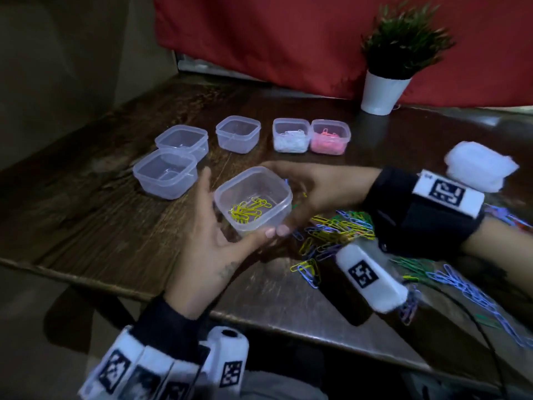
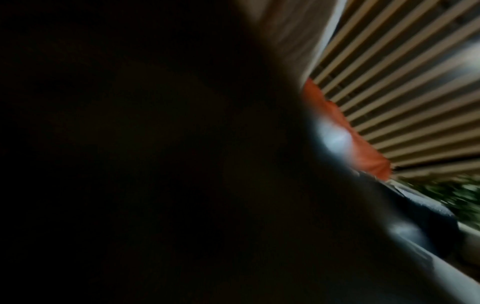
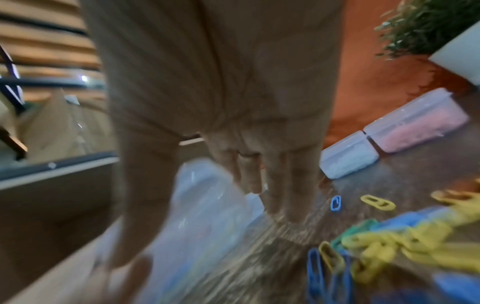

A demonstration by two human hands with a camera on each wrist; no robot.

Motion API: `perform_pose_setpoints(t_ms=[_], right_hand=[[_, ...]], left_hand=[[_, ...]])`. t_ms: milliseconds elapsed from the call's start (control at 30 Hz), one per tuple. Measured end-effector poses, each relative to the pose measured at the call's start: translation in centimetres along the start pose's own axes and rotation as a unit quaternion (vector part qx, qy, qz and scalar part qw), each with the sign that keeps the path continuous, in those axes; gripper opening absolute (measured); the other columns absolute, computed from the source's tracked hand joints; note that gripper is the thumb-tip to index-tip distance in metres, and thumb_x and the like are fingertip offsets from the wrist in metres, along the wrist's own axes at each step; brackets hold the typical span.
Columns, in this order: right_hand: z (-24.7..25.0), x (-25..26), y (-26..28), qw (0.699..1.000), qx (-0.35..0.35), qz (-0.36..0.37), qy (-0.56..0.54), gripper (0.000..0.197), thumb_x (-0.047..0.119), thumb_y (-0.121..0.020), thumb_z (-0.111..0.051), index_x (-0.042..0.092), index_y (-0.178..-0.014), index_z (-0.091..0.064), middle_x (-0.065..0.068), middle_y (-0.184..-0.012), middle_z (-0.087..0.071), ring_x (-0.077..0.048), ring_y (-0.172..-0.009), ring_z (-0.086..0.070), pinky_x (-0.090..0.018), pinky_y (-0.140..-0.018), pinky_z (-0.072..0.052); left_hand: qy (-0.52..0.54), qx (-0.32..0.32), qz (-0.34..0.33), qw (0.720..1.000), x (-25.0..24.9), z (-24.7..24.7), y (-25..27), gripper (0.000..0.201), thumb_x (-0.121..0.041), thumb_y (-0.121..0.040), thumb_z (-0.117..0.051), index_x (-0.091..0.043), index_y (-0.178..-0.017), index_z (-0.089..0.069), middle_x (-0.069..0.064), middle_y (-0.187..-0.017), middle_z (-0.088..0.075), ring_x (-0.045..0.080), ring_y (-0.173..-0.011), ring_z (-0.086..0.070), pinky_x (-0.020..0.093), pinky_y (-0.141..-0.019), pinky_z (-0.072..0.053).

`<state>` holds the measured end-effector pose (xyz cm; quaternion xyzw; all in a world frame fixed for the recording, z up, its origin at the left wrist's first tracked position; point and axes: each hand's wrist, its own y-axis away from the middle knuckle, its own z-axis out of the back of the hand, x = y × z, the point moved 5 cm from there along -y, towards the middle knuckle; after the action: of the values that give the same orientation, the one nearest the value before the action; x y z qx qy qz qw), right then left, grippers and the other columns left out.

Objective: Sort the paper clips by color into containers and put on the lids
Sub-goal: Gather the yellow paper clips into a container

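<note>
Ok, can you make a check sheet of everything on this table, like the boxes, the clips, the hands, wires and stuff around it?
Surface: dark wooden table, scuffed and shiny.
Job's things: held container with yellow clips; white-clip container touching pink-clip container; three empty containers; unsorted clip pile of yellow, blue and green; stack of lids. No lids on yet.
Clutter: stray clips trailing to the right edge.
Hands: left hand and right hand both hold the yellow-clip container above the table.
Cables: thin black cable near the right wrist.
Surroundings: potted plant, red cloth behind. Left wrist view mostly dark.
</note>
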<state>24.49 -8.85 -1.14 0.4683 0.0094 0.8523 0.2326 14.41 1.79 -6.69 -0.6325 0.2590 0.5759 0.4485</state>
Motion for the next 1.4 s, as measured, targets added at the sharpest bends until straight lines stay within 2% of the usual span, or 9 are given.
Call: perform_pose_setpoints(t_ms=[133, 300, 467, 633, 767, 900, 1100, 1167, 1400], right_hand=[[1.1, 0.0, 6.0, 0.98, -0.148, 0.017, -0.134, 0.08, 0.004, -0.058, -0.082, 0.01, -0.127, -0.043, -0.001, -0.115, -0.064, -0.016, -0.107, -0.062, -0.047, -0.094, -0.048], [0.1, -1.4, 15.2, 0.926, -0.321, 0.032, -0.196, 0.069, 0.008, -0.05, -0.081, 0.021, -0.113, -0.054, 0.011, -0.094, -0.071, 0.0, -0.081, -0.066, -0.014, -0.062, -0.051], [-3.0, -6.4, 19.8, 0.825, -0.505, -0.011, -0.255, 0.076, 0.033, -0.039, -0.093, 0.029, -0.104, -0.054, 0.007, -0.101, -0.07, -0.006, -0.08, -0.068, -0.017, -0.063, -0.053], [-5.0, -7.8, 18.2, 0.803, -0.542, 0.004, -0.248, 0.079, 0.031, -0.041, -0.092, 0.028, -0.109, -0.051, 0.017, -0.103, -0.066, -0.009, -0.087, -0.067, -0.023, -0.07, -0.054], [-5.8, -8.2, 17.5, 0.814, -0.516, 0.016, -0.268, 0.072, 0.031, -0.044, -0.087, 0.037, -0.107, -0.052, 0.007, -0.106, -0.068, -0.018, -0.093, -0.068, -0.045, -0.083, -0.055], [-5.8, -8.7, 17.8, 0.804, -0.525, 0.026, -0.279, 0.076, 0.028, -0.043, -0.084, 0.031, -0.111, -0.051, 0.008, -0.104, -0.067, -0.011, -0.076, -0.067, -0.031, -0.072, -0.056], [-5.9, -9.3, 18.6, 0.784, -0.537, 0.042, -0.308, 0.081, 0.026, -0.041, -0.083, 0.03, -0.114, -0.048, 0.011, -0.103, -0.067, -0.012, -0.065, -0.066, -0.023, -0.057, -0.052], [-5.9, -9.4, 18.5, 0.782, -0.535, 0.052, -0.315, 0.08, 0.023, -0.041, -0.084, 0.028, -0.113, -0.048, 0.014, -0.101, -0.067, -0.008, -0.069, -0.066, -0.021, -0.057, -0.053], [-6.0, -9.2, 18.6, 0.779, -0.521, 0.073, -0.341, 0.083, 0.032, -0.038, -0.079, 0.024, -0.115, -0.048, 0.018, -0.103, -0.066, -0.008, -0.081, -0.067, -0.027, -0.067, -0.054]], left_hand=[[0.009, 0.197, 0.005, 0.98, -4.8, -2.8, -0.8, 0.125, -0.013, -0.046, -0.092, -0.029, -0.143, -0.015, -0.02, -0.117, -0.057, -0.007, -0.103, -0.06, 0.009, -0.076, -0.048], [-0.159, 0.466, 0.031, 0.87, -6.6, -7.3, -2.0, 0.122, -0.027, -0.049, -0.089, -0.028, -0.146, -0.015, -0.01, -0.138, -0.045, -0.005, -0.122, -0.046, 0.013, -0.102, -0.036], [-0.446, 0.409, -0.038, 0.795, -3.5, -9.2, -8.9, 0.049, -0.011, -0.074, -0.076, -0.01, -0.12, -0.059, 0.007, -0.1, -0.064, 0.026, -0.099, -0.061, 0.022, -0.074, -0.043], [-0.616, 0.412, -0.096, 0.664, -2.5, -11.6, -12.5, 0.063, -0.008, -0.074, -0.075, -0.017, -0.131, -0.051, 0.009, -0.12, -0.06, 0.023, -0.106, -0.056, 0.021, -0.074, -0.037], [-0.599, 0.448, -0.131, 0.65, -2.2, -12.9, -13.2, 0.046, -0.011, -0.075, -0.075, -0.012, -0.119, -0.062, 0.007, -0.11, -0.065, 0.021, -0.097, -0.059, 0.017, -0.062, -0.031], [-0.58, 0.443, -0.144, 0.668, -0.2, -14.0, -13.1, 0.018, -0.013, -0.085, -0.064, -0.004, -0.101, -0.065, 0.011, -0.099, -0.067, 0.023, -0.093, -0.061, 0.013, -0.054, -0.031], [-0.551, 0.401, -0.12, 0.722, -0.8, -15.5, -14.1, 0.023, -0.019, -0.092, -0.057, -0.003, -0.108, -0.058, 0.006, -0.097, -0.056, 0.022, -0.095, -0.051, 0.022, -0.062, -0.029], [-0.521, 0.41, -0.127, 0.738, -1.3, -16.9, -13.6, 0.023, -0.017, -0.089, -0.061, -0.002, -0.106, -0.059, 0.0, -0.087, -0.053, 0.017, -0.088, -0.049, 0.01, -0.06, -0.03], [-0.529, 0.484, -0.108, 0.689, -1.1, -18.9, -12.5, 0.027, -0.016, -0.08, -0.071, -0.006, -0.104, -0.065, -0.006, -0.072, -0.055, 0.002, -0.062, -0.047, 0.006, -0.057, -0.032]])
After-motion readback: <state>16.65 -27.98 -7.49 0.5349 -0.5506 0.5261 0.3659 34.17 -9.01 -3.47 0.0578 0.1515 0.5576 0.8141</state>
